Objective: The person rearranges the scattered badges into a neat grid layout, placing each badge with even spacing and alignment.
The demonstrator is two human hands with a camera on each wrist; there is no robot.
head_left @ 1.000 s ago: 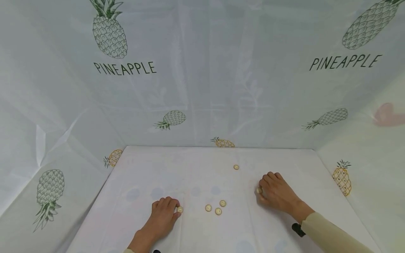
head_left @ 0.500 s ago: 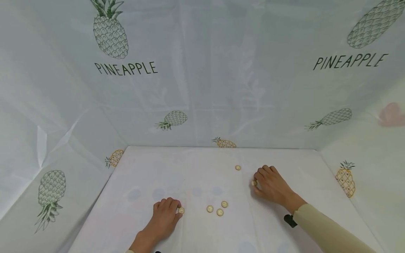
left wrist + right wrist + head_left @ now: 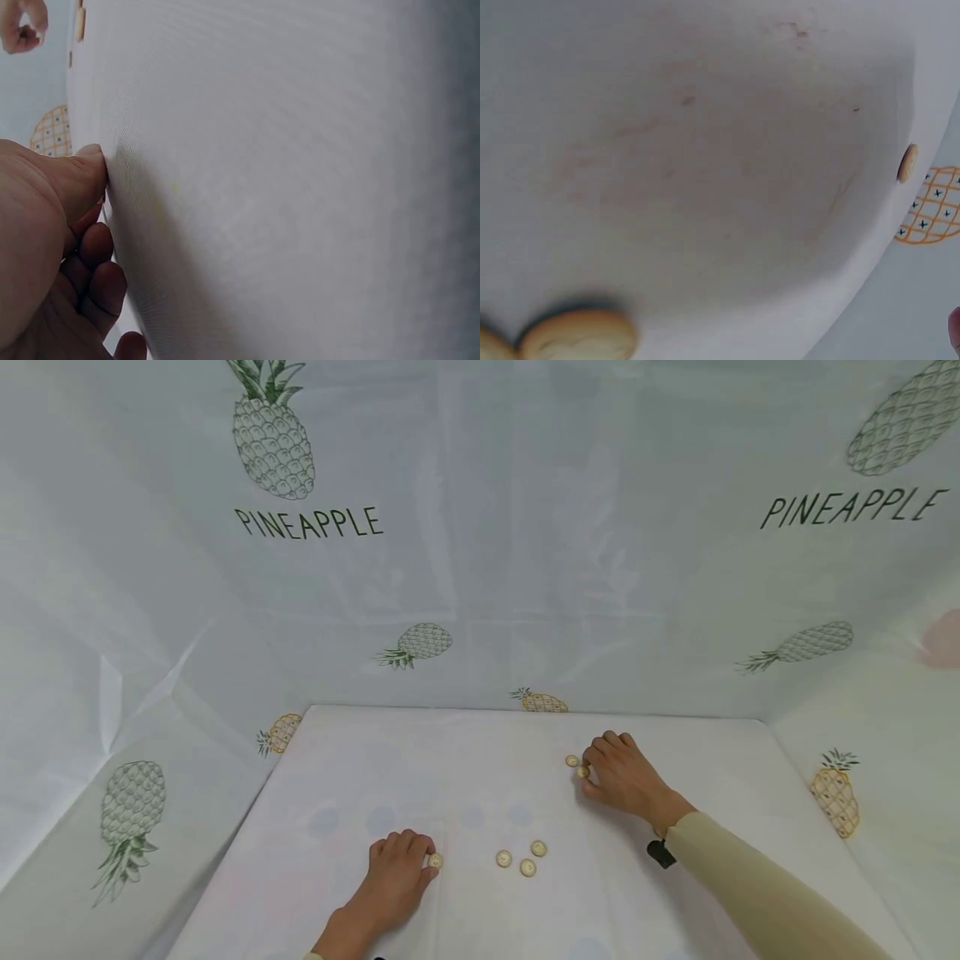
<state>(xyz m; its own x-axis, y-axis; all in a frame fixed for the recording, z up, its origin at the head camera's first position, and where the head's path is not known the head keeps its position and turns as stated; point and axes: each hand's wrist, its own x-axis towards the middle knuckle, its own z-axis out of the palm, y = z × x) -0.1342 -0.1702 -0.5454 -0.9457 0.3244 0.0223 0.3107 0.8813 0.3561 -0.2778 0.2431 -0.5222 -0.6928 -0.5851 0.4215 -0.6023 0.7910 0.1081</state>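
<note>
My left hand (image 3: 401, 872) rests at the left front of the table, pinching a round wooden game piece (image 3: 435, 861) between thumb and forefinger. In the left wrist view my left hand (image 3: 56, 225) has its thumb tip at the cloth, and the piece is hidden. Farther back, my right hand (image 3: 622, 777) pinches another game piece (image 3: 583, 772), right beside a loose piece (image 3: 572, 761) at the table's rear. Only a fingertip (image 3: 955, 330) shows in the right wrist view, with a game piece (image 3: 907, 163) near the far edge.
Three loose pieces lie in a cluster between the hands: a left one (image 3: 504, 858), a front one (image 3: 528, 867) and a back one (image 3: 538, 848). A white cloth covers the table (image 3: 420, 760). Behind it rises a pineapple-print curtain (image 3: 525, 568).
My right hand has moved back and to the left with its game piece, up to the loose piece at the rear. The left hand stays in place; the head view has turned slightly.
</note>
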